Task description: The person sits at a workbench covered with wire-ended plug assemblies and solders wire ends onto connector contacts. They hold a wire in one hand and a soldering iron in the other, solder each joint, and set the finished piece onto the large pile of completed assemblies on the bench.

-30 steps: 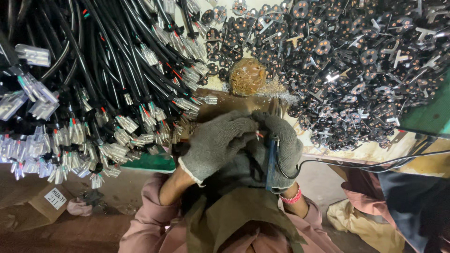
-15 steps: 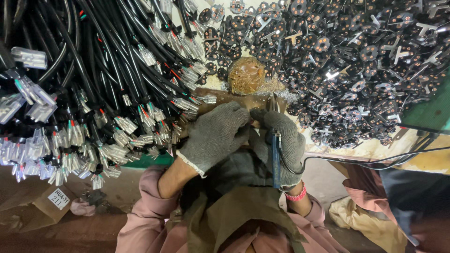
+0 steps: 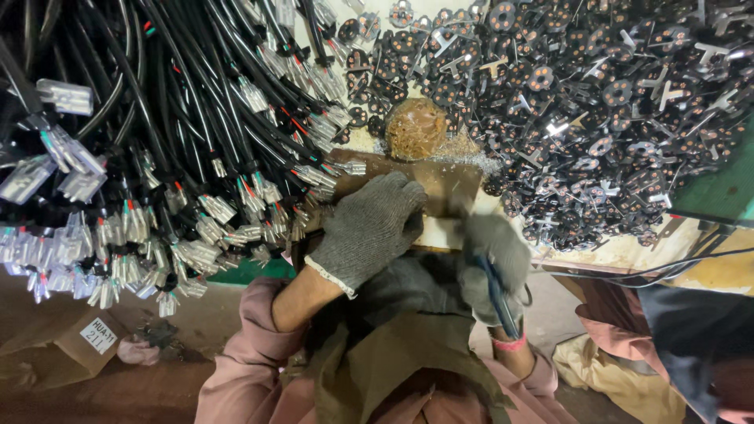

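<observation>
My left hand [image 3: 367, 228], in a grey knit glove, lies with curled fingers on a brown board [image 3: 440, 184] at the bench's front edge; whether it holds anything is hidden. My right hand [image 3: 491, 263], also gloved, is closed around a thin blue-handled tool [image 3: 496, 292] that points down toward my lap. A round brown lump [image 3: 416, 129] sits just beyond the board. A big bundle of black cables [image 3: 157, 118] with clear plastic connectors [image 3: 196, 235] hangs over the bench to the left of my left hand.
A heap of small black round parts with metal prongs [image 3: 597, 110] covers the right of the bench. A green surface [image 3: 719, 188] lies at far right. Thin black wires [image 3: 652, 271] run right. A cardboard box with a white label [image 3: 82, 341] sits lower left.
My hands have separated: the right hand with the blue tool has dropped toward my lap, and the left hand has shifted slightly forward on the board.
</observation>
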